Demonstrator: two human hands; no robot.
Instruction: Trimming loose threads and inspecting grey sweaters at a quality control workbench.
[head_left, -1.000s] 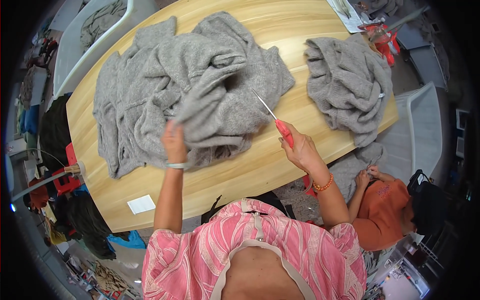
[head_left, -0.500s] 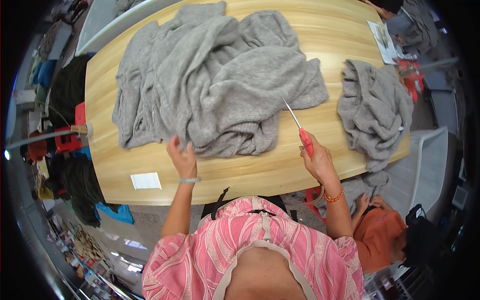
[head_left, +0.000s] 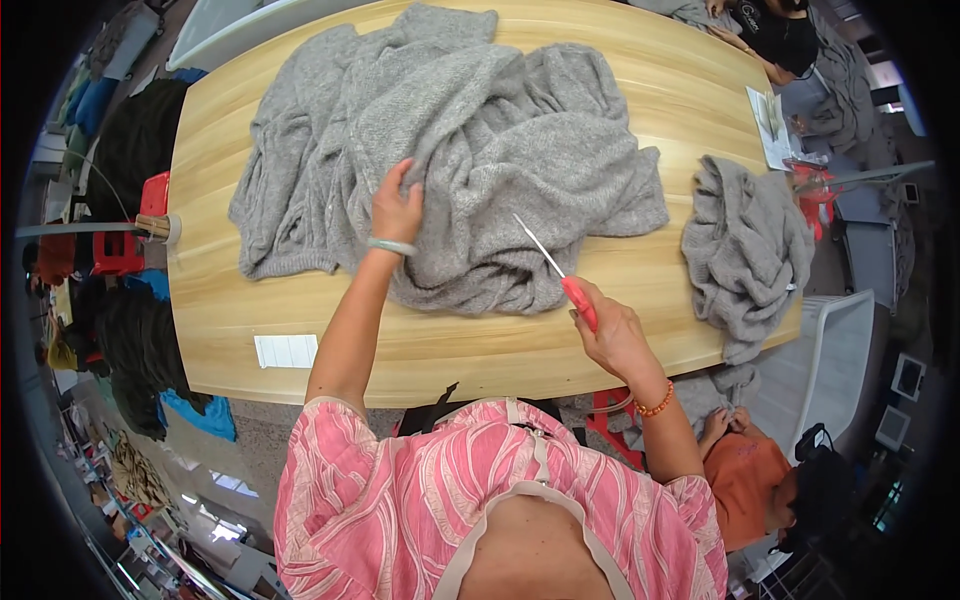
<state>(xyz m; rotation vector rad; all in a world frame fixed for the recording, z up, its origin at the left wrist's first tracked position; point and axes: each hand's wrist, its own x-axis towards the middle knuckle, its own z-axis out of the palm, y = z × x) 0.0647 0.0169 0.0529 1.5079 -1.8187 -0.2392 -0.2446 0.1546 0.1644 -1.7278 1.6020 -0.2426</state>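
A heap of grey knitted garments (head_left: 500,140) lies spread in soft folds over the table in front of me. My left hand (head_left: 397,207) is at the left middle of this heap, fingers partly spread against the knit, with a pale bangle at its wrist. In my right hand (head_left: 612,335) is a red-handled tool with a slim pointed metal blade (head_left: 543,248), its kind not clear. The point is directed up and left over the heap's front folds; whether it touches them I cannot tell. The fingers around the red handle are closed.
The wood-grain table (head_left: 220,215) carries another grey knit bundle (head_left: 745,250) at right and a white paper strip (head_left: 285,351) near its front left. A pale plastic bin (head_left: 835,350) stands beyond the right edge. Other people sit at lower right and far right.
My left hand has moved from the heap's front edge up and right onto the knit. My right hand, still holding the red-handled tool, has shifted left, bringing its point over the folds.
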